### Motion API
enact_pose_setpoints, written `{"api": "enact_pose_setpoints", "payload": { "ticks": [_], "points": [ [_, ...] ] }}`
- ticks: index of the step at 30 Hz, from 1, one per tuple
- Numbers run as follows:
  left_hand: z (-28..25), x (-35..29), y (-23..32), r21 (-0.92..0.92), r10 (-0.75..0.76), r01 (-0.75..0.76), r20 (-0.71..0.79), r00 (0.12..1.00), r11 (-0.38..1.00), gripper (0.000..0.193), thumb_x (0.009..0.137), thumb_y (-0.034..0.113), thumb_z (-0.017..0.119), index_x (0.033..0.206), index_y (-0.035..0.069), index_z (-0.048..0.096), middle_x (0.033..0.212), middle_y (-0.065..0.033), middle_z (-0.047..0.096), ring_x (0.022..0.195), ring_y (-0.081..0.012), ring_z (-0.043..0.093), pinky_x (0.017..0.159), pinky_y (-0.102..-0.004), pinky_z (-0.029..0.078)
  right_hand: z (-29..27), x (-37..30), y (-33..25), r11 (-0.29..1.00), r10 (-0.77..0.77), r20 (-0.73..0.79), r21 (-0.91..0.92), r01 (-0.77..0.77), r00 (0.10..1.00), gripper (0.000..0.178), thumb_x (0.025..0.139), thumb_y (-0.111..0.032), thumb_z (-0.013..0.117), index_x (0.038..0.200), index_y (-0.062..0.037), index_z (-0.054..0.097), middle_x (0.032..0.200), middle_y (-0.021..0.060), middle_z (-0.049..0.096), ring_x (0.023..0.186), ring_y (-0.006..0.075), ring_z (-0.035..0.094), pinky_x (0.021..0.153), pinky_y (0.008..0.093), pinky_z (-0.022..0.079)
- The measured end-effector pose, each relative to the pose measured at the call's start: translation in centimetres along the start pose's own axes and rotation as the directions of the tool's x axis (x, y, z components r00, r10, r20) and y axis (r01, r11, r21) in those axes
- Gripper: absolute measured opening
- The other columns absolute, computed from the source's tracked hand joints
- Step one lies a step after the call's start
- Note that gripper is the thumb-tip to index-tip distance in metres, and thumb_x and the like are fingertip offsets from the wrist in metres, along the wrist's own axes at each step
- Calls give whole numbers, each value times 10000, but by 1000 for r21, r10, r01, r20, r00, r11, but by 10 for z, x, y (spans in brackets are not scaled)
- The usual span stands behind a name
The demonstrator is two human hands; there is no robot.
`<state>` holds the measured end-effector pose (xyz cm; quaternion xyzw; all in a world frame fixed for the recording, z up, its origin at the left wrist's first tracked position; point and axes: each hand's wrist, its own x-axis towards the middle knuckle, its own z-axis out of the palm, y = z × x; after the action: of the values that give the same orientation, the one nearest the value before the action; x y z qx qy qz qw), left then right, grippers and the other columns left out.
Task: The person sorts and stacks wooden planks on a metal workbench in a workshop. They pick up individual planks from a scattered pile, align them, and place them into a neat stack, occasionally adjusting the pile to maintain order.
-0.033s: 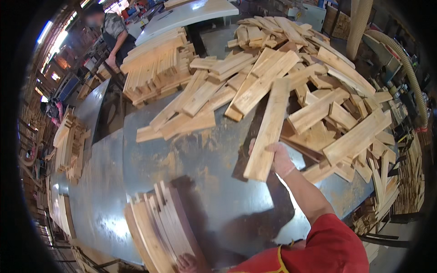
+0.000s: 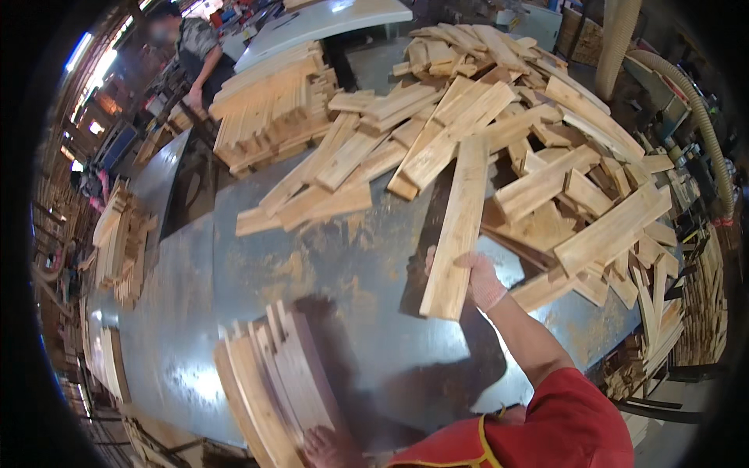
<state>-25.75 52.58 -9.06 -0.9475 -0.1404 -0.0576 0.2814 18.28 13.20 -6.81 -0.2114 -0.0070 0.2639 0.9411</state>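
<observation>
My right hand (image 2: 482, 281), which seems to wear a thin pale glove, grips a long flat wooden board (image 2: 459, 226) near its close end. The thumb lies on the top face and fingertips show past the left edge. The board slants up and away, its far end by the heap of loose boards (image 2: 538, 183). At the lower edge, my left hand (image 2: 331, 446) rests against a row of wooden boards (image 2: 273, 382) set side by side on the metal table (image 2: 367, 312). Its fingers lie over the right-hand boards, slightly blurred; the thumb is hidden.
A neat stack of boards (image 2: 269, 109) stands at the far left of the table, near a pale worktop (image 2: 328, 27). Another person (image 2: 199, 58) is at the back left. More board stacks (image 2: 121, 242) stand left. A ribbed hose (image 2: 690, 101) hangs at the right.
The board in my right hand has come slightly toward me, its near end a little lower. My left hand has shifted slightly right at the row of boards.
</observation>
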Motion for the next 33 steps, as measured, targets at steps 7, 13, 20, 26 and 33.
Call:
{"api": "enact_pose_setpoints", "payload": {
  "ticks": [7,13,20,26,33],
  "points": [
    [-51,6,27,-377,-5,83,202,979,922,656,929,256,604,1496,-44,467,1520,-235,510,1438,-421,469,1192,-578,364,47,-130,103,948,109,-335,-247,-199,936,624,831,-125,783,1385,66,571,1230,188,694,1117,308,705,1030,441,581],
    [-94,39,6,-655,-37,343,434,900,673,864,776,216,778,1538,1,433,1541,-268,454,1313,-455,520,1085,-523,497,15,-185,171,-34,-522,-352,-902,-431,777,706,889,-104,767,1511,56,475,1426,222,625,1237,330,643,1071,408,513],
    [-46,25,-48,-855,128,481,464,877,-196,890,798,136,768,1596,1,398,1532,-245,493,1293,-341,625,1101,-408,523,92,-195,272,592,181,-348,-708,-384,920,732,927,-243,773,1562,-22,483,1549,200,551,1345,343,573,1162,407,430],
    [-67,14,-74,-892,82,427,441,894,147,790,855,156,773,1555,-35,462,1488,-245,570,1272,-327,652,1111,-375,510,174,-191,341,726,379,-365,-453,-517,851,705,995,-355,696,1562,-17,450,1453,158,620,1271,295,606,1109,371,458],
    [-67,0,-48,-608,80,149,334,939,780,930,868,485,733,1574,-16,393,1612,-240,424,1520,-420,357,1258,-549,255,152,-156,342,208,220,12,-978,-35,975,601,910,-329,686,1403,-1,583,1341,257,667,1247,365,641,1097,442,470]
  ]
}}
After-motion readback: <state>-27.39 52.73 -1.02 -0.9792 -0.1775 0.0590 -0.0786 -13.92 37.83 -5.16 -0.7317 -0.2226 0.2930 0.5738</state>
